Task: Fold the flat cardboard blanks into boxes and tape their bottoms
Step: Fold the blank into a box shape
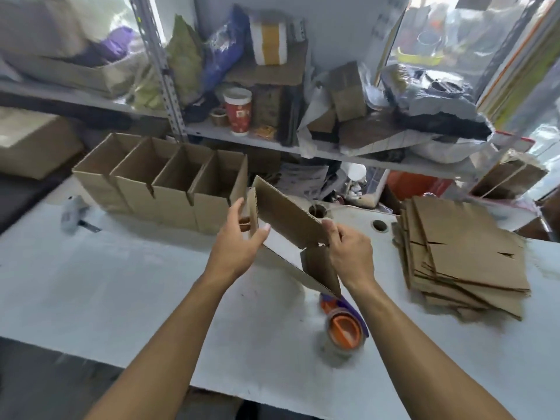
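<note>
My left grip (242,237) is clamping one edge of the half-opened blank (288,219) while my right grip (348,253) is pinching its opposite corner, holding it above the tabletop (121,283), between the row of folded boxes (160,183) and the stack of flat blanks (460,256). I'm risking skewed creases if the panels slip. The tape dispenser (344,328) is lying near; no writing is legible anywhere.

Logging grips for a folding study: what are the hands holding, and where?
Both hold one cardboard blank: left hand on its left edge, right hand pinching its lower right corner.
</note>
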